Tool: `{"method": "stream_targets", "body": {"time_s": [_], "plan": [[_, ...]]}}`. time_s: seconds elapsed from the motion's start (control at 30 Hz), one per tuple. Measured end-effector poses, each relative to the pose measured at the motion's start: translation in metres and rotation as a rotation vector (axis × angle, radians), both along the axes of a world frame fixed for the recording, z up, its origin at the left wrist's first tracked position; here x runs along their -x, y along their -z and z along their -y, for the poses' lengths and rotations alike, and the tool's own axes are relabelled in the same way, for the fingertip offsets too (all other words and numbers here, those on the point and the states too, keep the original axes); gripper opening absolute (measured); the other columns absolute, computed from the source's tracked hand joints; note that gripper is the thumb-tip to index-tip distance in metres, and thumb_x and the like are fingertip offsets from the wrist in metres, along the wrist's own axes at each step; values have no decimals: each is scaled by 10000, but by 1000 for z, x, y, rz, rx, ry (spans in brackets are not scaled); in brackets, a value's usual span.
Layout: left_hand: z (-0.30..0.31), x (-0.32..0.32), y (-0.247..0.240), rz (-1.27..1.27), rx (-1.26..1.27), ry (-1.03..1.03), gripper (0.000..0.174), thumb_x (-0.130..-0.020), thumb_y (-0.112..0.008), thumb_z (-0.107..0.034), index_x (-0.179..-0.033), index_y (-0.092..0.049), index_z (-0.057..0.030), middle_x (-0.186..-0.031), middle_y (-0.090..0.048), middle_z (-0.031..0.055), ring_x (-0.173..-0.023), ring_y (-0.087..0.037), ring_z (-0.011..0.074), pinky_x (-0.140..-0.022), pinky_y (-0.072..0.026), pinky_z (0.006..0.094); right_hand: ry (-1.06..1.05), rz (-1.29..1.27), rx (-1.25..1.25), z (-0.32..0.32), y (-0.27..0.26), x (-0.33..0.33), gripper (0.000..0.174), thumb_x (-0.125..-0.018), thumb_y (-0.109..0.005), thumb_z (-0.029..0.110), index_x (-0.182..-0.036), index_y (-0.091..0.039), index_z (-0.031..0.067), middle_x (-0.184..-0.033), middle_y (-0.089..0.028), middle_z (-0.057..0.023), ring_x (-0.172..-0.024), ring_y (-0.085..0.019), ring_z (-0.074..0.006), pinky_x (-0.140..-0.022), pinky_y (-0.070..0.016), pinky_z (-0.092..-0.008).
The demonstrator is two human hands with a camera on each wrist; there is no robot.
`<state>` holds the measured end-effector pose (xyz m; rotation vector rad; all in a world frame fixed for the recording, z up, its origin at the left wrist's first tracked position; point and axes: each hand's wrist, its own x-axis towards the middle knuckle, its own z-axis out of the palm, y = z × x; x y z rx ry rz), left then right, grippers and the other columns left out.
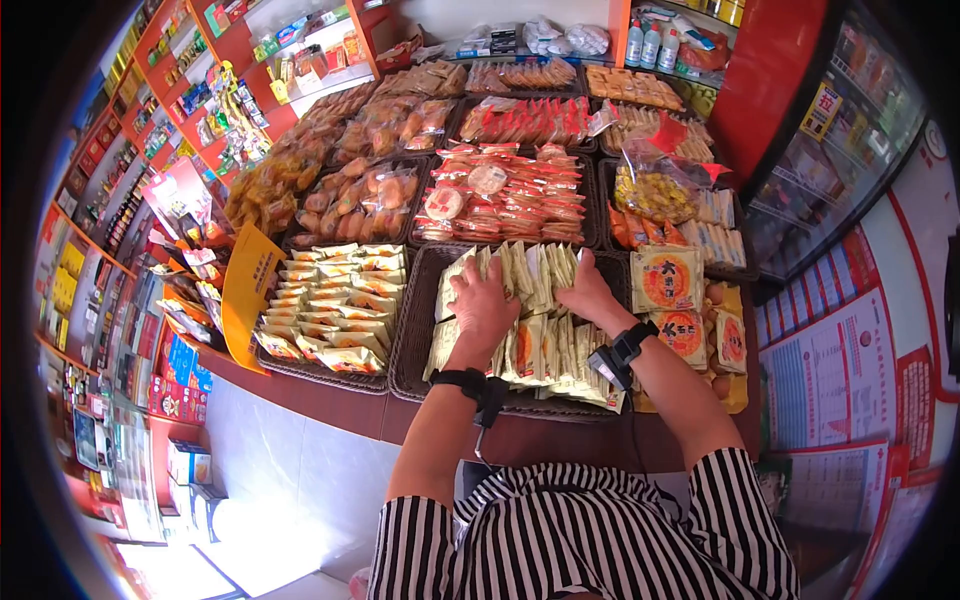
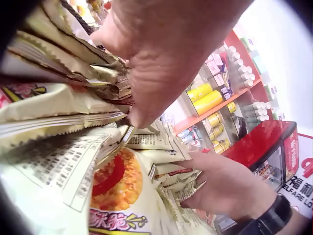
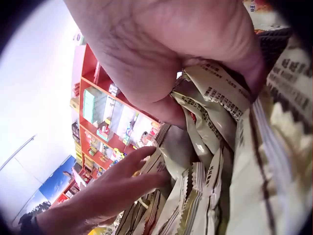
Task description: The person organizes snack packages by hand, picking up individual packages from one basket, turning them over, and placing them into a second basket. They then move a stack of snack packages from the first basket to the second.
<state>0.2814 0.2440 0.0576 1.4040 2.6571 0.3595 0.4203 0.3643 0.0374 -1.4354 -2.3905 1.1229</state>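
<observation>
Cream snack packets [image 1: 535, 350] stand in rows in a dark woven basket [image 1: 405, 350]. At the basket's left, the left hand [image 1: 483, 310] reaches down with spread fingers; in the left wrist view, packets [image 2: 63, 107] are gathered between its thumb and fingers [image 2: 110, 36]. The right hand [image 1: 592, 292] is at the basket's back right. In the right wrist view its thumb and fingers grip the tops of several packets [image 3: 210, 93], and the left hand [image 3: 112, 191] touches packets farther off. Some fingertips are hidden among the packets.
A basket of similar packets [image 1: 330, 310] adjoins on the left, beside a yellow card [image 1: 250, 290]. Behind are red-wrapped snacks [image 1: 510, 200] and bagged buns [image 1: 360, 200]. On the right lie large square packets [image 1: 667, 280] and an egg tray [image 1: 738, 390].
</observation>
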Motion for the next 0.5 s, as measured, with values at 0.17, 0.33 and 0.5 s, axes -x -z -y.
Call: {"method": "stream_targets", "body": {"time_s": [0.17,0.33,0.5], "plan": [[2,28,12,1,-72,83,705,-715,-651,-252,-1347,-355,-155,-1375,-308,174,-1165,-394,443,-879,-449,544,66,-226,222,-4,-7,-20,964,-755,-656,239,-1397,-13,-81,-1318,-369,-313,-1208,-428,-364,-965,-370,-345],[4,32,14,51,-126,52,680,-759,-618,-231,-1373,-327,-214,-1388,-292,171,-1179,-382,445,-852,-467,558,57,-335,192,-3,2,-15,968,-747,-653,253,-1405,-10,-45,-1234,-442,-330,-1086,-528,-382,-896,-433,-381],[-1,12,3,-30,102,7,824,-746,-698,-378,-1420,-241,-248,-1420,-235,166,-1207,-343,435,-819,-480,583,-10,-95,64,6,-5,7,962,-735,-640,268,-1392,-15,-55,-1211,-448,-336,-1078,-521,-418,-910,-431,-411]]}}
